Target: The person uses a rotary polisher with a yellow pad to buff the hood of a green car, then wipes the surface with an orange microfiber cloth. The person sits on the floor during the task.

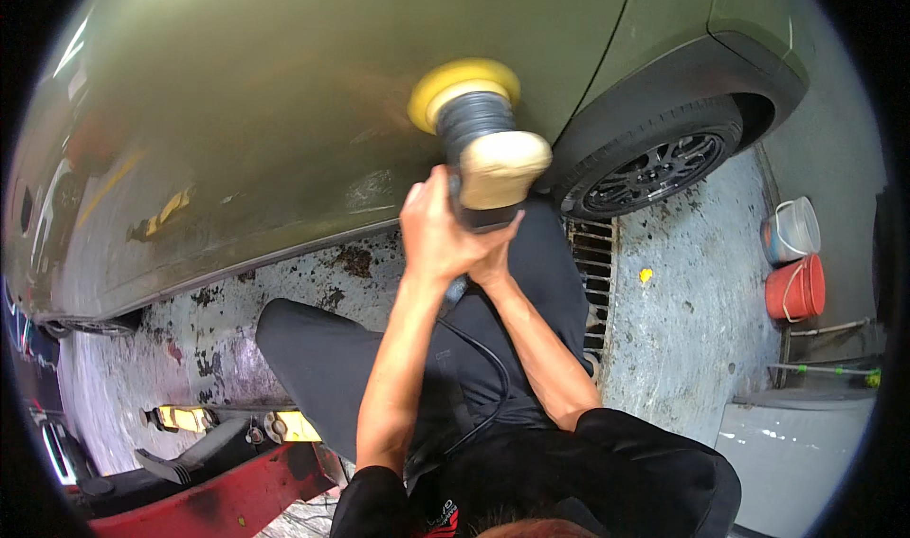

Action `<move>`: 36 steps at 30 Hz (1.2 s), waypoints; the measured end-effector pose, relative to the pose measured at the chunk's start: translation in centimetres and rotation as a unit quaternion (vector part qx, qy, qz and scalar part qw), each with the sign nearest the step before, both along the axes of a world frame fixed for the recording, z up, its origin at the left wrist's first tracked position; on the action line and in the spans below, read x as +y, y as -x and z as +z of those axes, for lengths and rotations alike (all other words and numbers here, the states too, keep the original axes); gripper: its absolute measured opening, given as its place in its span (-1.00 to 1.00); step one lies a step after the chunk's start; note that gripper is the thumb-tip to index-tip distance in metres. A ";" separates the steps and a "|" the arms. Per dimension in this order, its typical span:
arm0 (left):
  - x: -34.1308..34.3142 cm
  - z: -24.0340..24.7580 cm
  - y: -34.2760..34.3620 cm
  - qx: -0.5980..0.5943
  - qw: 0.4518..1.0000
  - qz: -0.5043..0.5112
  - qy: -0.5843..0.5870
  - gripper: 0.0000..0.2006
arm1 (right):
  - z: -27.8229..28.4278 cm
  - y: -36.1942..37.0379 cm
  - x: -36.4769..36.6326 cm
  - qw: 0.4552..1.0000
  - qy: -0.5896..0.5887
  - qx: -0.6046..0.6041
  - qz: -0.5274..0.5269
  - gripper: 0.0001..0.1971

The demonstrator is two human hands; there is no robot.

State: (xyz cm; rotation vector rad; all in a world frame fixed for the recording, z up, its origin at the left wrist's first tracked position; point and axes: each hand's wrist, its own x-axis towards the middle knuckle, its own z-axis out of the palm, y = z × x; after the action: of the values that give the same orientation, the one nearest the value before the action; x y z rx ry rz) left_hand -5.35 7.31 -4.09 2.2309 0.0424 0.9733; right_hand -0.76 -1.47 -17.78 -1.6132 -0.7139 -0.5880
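Note:
Both my hands are wrapped round a car polisher (477, 119) with a dark grey body and a beige cover over its head. Its yellow foam pad (424, 91) rests on the olive-green door (275, 102) of a car, near the seam ahead of the wheel arch. The pad's edge looks smeared, as if turning. My left hand (433, 235) is closed on the left side of the tool's black body. Lower on the right, my right hand (498, 259) is closed on it too, its fingers partly hidden. A black cord (500, 363) runs from the polisher down over my lap.
To the right are a black wheel (654, 164), a floor drain grate (594, 273), a white bucket (794, 230) and a red bucket (796, 289). A yellow scrap (646, 275) lies on the stained floor. Red lifting gear (227, 491) stands at the lower left.

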 end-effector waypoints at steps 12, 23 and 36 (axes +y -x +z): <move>-5.8 2.5 -4.7 0.028 0.995 -0.095 -0.026 -0.29 | -0.8 -3.4 -5.1 0.994 -0.056 0.091 -0.016 -0.43; 1.7 1.4 0.3 0.007 0.999 -0.013 0.035 -0.16 | 2.1 -0.7 1.2 0.990 -0.050 0.087 0.102 -0.38; 17.1 -4.1 9.2 -0.146 0.903 -0.056 0.399 -0.31 | 11.5 6.4 13.2 0.973 0.131 0.036 0.187 -0.25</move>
State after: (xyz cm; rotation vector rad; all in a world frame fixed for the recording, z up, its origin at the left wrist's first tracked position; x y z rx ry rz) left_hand -14.56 24.46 -8.16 1.3126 0.1477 0.9835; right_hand -7.17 11.68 -6.27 -1.6725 -1.0435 -0.1649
